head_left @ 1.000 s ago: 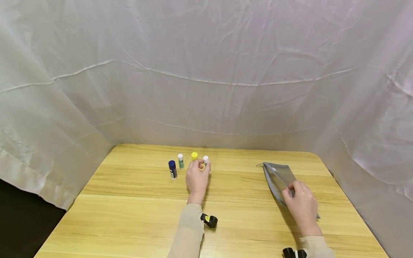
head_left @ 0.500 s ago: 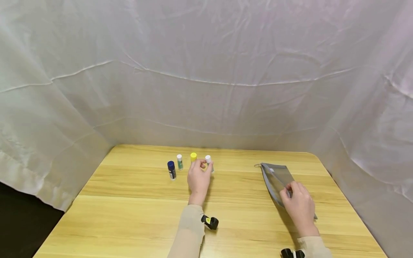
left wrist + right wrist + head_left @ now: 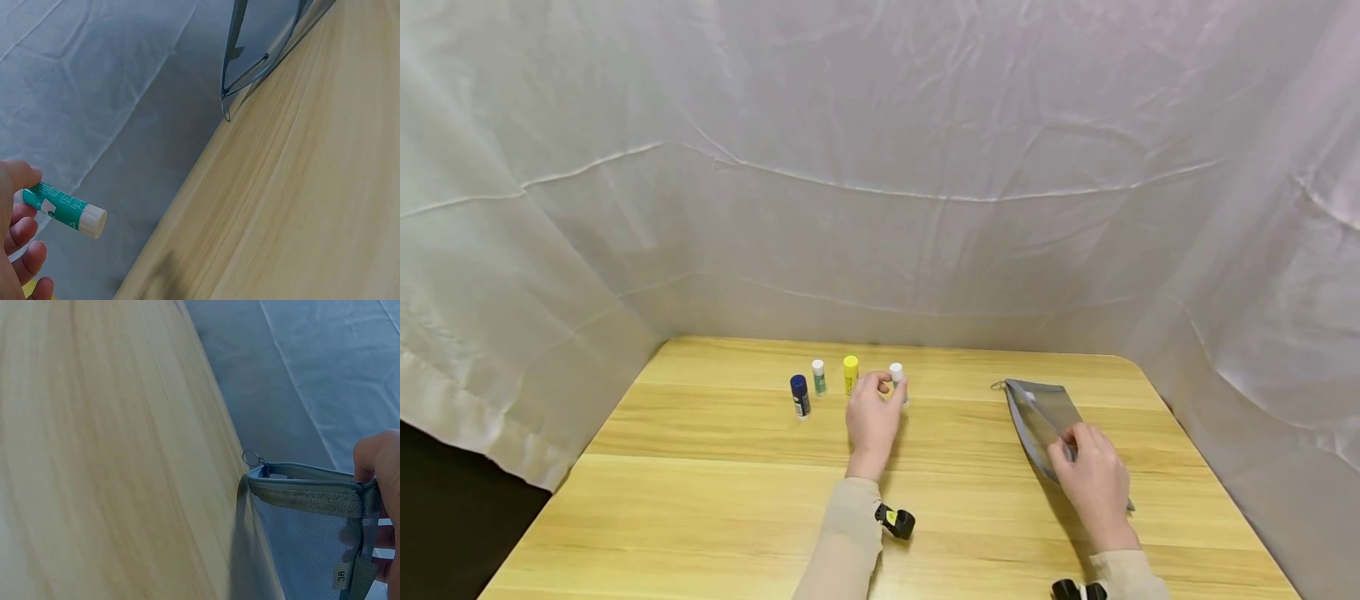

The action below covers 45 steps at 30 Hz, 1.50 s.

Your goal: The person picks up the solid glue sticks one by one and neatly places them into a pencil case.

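Note:
Between thumb and index finger my left hand (image 3: 874,419) pinches a green glue stick with a white cap (image 3: 65,209), its capped end pointing away from the fingers. Just left of that hand a yellow glue stick (image 3: 851,375) stands upright on the table. My right hand (image 3: 1096,483) grips the edge of a grey mesh zipper pouch (image 3: 306,512) near one end of its zip. The pouch's mouth gapes, and a ring hangs at its far corner. In the right wrist view only part of the right hand shows.
Farther left on the wooden table (image 3: 722,500) stand another green glue stick with a white cap (image 3: 819,379) and a dark blue glue stick (image 3: 801,397). A pale curtain (image 3: 880,250) hangs behind the table's far edge and along both sides.
My left hand has moved slightly right with the glue stick, away from the yellow one, which now shows more fully. My right hand still holds the pouch in nearly the same place.

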Available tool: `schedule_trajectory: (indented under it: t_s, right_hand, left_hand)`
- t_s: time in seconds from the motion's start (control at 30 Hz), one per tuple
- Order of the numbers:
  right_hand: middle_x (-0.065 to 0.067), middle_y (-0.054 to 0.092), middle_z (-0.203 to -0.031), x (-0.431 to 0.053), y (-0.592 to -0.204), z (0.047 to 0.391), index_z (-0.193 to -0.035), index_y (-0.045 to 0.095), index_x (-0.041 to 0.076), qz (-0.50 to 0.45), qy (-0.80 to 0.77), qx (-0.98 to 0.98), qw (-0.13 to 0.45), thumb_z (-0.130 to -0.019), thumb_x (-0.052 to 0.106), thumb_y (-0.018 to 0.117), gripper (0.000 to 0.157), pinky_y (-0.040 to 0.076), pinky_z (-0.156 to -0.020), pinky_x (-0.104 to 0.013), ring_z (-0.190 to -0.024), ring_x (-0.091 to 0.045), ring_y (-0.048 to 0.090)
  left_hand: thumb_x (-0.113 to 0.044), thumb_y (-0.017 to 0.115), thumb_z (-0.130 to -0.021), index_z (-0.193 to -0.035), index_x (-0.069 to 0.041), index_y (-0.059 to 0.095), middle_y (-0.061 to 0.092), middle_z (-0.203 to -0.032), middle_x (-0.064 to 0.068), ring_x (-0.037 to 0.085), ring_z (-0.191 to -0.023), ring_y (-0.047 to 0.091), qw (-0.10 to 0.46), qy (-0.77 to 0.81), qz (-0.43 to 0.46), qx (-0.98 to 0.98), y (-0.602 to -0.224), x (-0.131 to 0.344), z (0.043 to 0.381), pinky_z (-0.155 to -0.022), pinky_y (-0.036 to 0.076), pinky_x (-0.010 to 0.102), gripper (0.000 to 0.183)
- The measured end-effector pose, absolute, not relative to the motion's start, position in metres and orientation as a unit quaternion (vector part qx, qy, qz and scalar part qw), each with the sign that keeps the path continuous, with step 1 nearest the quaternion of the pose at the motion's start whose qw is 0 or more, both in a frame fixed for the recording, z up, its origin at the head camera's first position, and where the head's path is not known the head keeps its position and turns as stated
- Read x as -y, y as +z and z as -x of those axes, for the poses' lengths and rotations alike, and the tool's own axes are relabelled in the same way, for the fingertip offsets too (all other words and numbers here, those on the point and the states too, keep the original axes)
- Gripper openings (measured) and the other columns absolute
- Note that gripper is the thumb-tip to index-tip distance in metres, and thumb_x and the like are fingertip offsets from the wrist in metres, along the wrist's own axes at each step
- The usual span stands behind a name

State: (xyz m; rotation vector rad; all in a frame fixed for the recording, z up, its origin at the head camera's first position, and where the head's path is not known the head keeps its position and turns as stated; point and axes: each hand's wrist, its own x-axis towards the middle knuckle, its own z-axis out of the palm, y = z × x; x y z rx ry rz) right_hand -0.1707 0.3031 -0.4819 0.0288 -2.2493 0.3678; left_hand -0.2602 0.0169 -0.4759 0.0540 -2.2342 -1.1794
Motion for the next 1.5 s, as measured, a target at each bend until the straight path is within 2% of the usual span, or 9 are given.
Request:
schedule_trajectory:
  t_s: [0.67,1.5]
  right_hand:
    - [-0.003,0.052,-0.061,-0.301,-0.483,0.174,-0.070,0.054,0.009,-0.007,0.149,0.898,0.414,-0.068,0.015,0.059,0.008,0.033,-0.042,-0.031,-0.053,-0.018,0.046]
    - [-0.003,0.051,-0.061,-0.299,-0.482,0.176,-0.070,0.054,0.009,-0.015,0.149,0.895,0.421,-0.068,0.014,0.059,0.007,0.032,-0.041,-0.030,-0.052,-0.018,0.045]
  left_hand:
    - [-0.040,0.067,-0.077,-0.084,-0.018,0.062,0.057,-0.074,-0.002,0.003,-0.055,0.043,0.277,-0.454,0.008,0.847,-0.479,-0.038,0.255,-0.048,0.034,0.017,0.023]
    - [-0.045,0.062,-0.079,-0.083,-0.022,0.060,0.054,-0.073,-0.008,0.001,-0.055,0.042,0.218,-0.468,0.049,0.855,-0.480,-0.071,0.240,-0.047,0.033,0.016,0.024]
